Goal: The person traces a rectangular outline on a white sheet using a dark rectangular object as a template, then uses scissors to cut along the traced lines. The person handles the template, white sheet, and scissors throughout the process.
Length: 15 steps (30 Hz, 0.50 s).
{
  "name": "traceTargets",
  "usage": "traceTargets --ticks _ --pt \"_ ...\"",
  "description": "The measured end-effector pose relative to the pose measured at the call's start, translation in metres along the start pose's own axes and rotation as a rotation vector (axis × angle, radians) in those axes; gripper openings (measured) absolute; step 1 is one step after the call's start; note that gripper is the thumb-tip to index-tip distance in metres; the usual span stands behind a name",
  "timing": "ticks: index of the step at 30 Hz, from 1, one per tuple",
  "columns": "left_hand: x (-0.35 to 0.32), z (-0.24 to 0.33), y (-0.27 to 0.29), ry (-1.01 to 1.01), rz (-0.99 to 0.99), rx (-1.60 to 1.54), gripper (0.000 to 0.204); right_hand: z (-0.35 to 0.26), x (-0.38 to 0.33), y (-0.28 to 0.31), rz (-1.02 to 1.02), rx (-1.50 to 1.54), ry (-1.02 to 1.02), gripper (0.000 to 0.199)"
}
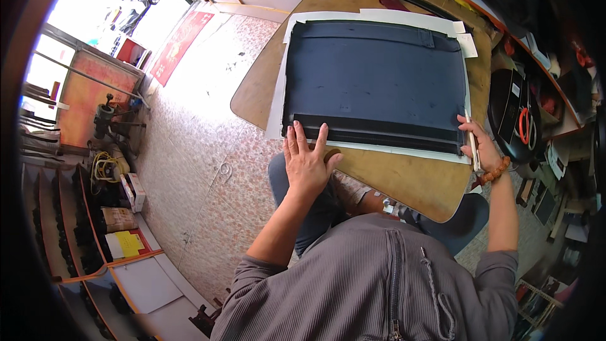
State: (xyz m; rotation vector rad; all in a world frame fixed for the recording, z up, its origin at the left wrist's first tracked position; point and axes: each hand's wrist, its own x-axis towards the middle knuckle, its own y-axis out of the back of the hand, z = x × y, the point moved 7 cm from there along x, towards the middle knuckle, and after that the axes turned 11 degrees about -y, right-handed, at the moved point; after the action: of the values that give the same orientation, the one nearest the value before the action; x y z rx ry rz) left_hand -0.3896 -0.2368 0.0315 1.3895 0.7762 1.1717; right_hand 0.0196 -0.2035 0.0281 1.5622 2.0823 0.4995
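Now your left hand (307, 163) lies flat and open on the dark panel's (375, 82) near edge on the surface (404, 180), your right hand (481, 145) closed round a slim blade (472, 148) at its right corner, so press firmly and cut straight.

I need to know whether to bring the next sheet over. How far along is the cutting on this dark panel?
The dark panel already lies flat on white backing paper on the wooden table. In hand: the left hand presses its near edge flat, while the right hand holds a slim blade-like tool at the near right corner. No cut-off strip is visible, so trimming seems hardly begun.
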Motion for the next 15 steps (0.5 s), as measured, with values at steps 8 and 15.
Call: traceTargets --ticks 8,15 --pt "-0.008 -0.019 0.003 0.056 -0.047 -0.021 0.064 -0.004 -0.001 -0.002 -0.018 0.022 -0.012 0.052" --pt "-0.012 -0.028 0.001 0.035 -0.053 -0.088 0.062 -0.005 -0.001 -0.003 -0.022 0.003 -0.035 0.055"
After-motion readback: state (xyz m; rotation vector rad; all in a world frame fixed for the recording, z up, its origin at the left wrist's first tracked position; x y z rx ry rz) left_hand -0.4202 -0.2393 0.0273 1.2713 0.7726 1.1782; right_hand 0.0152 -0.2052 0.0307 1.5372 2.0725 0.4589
